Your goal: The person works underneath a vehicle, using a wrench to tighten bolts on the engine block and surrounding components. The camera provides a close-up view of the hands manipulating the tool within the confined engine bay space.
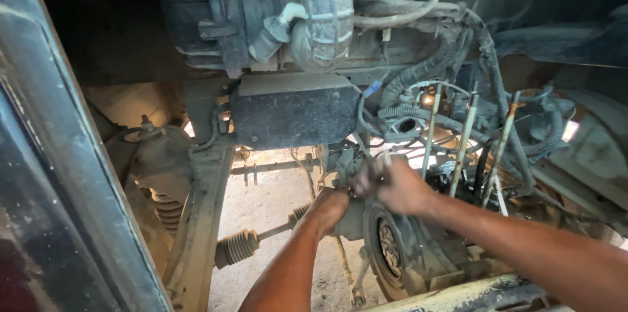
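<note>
Both hands deep in engine bay, below black box [294,110]; left hand [327,209] curled against metal housing [399,246]; right hand [392,186] clenched on small part, blurred, can't identify; housing in place, work unfinished, by look.

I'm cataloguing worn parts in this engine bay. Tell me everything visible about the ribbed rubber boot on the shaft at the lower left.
The ribbed rubber boot is a dusty grey-brown bellows with several folds, wider at its left end. It sits around a thin shaft that slopes up to the right toward the left hand. It lies low in the bay, above sandy ground, beside a slanted frame rail. No hand touches it. No tears can be made out.
</note>
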